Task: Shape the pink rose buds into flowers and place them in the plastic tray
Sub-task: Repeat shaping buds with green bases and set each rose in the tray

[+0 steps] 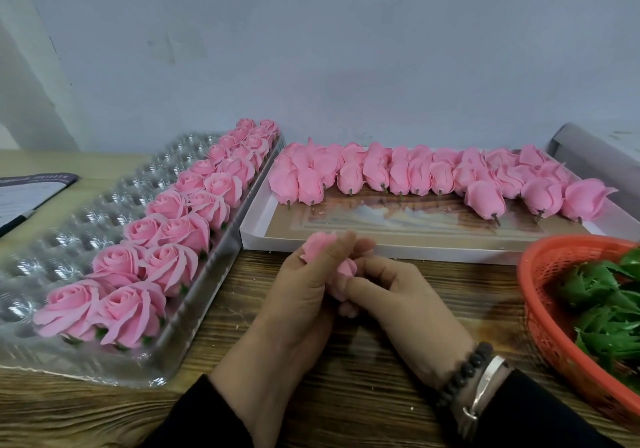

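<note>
Head view: both hands meet over the wooden table, working one pink rose bud. Left hand curls around it, petals poking out above the fingers; right hand pinches its lower part. Plastic tray at left holds two rows of finished roses. Cardboard box behind holds unshaped buds. Red basket of green leaves at right.

No text can be read. The dark-edged paper at the left edge of the bench has printed lines, but they are too blurred.
</note>
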A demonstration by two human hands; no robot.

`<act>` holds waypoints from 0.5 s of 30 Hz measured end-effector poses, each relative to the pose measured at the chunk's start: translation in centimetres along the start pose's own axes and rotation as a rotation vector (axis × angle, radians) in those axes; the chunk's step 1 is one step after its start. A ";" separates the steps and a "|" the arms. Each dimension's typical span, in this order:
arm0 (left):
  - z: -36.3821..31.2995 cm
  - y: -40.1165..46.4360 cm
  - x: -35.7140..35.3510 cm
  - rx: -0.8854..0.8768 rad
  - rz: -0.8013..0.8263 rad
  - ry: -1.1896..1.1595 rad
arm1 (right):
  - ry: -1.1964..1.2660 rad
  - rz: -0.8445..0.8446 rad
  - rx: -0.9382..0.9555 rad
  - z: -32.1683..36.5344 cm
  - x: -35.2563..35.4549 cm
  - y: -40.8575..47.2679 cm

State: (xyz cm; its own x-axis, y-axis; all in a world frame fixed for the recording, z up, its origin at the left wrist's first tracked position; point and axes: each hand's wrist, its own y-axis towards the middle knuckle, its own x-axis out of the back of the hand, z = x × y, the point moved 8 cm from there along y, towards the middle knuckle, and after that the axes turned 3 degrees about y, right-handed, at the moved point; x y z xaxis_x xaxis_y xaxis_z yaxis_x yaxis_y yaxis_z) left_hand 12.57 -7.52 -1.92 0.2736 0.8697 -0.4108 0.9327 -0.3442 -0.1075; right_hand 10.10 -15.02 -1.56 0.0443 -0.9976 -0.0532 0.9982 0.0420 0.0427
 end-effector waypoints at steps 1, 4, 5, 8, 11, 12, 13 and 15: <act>0.0 0.0 0.0 -0.004 0.006 -0.005 | 0.023 0.007 -0.022 -0.2 0.0 0.1; -0.2 0.2 0.1 -0.029 0.002 0.001 | -0.013 0.020 -0.023 -0.2 0.0 0.1; -0.3 0.2 0.4 -0.046 -0.013 0.008 | -0.037 0.009 -0.004 0.0 0.0 0.1; -0.9 0.5 1.7 -0.142 -0.097 0.052 | -0.168 -0.144 0.138 0.9 1.0 0.0; -2.2 0.3 2.2 -0.293 -0.144 0.279 | -0.199 -0.289 0.256 2.1 2.4 -0.4; -2.6 0.1 1.8 -0.342 -0.131 0.367 | -0.188 -0.278 0.277 2.3 2.4 -0.5; -2.8 -0.1 1.4 -0.372 -0.111 0.438 | -0.195 -0.247 0.289 2.5 2.2 -0.5; -2.8 -0.2 0.7 -0.358 -0.059 0.521 | -0.253 -0.155 0.298 2.9 1.6 -0.5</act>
State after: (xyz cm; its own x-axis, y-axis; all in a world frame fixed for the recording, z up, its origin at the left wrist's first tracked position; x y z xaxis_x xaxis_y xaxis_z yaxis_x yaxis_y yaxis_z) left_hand 13.23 -5.88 0.38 0.2136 0.9727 0.0905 0.9459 -0.2291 0.2297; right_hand 9.55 -16.81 1.22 -0.1542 -0.9744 0.1636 0.9351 -0.0905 0.3426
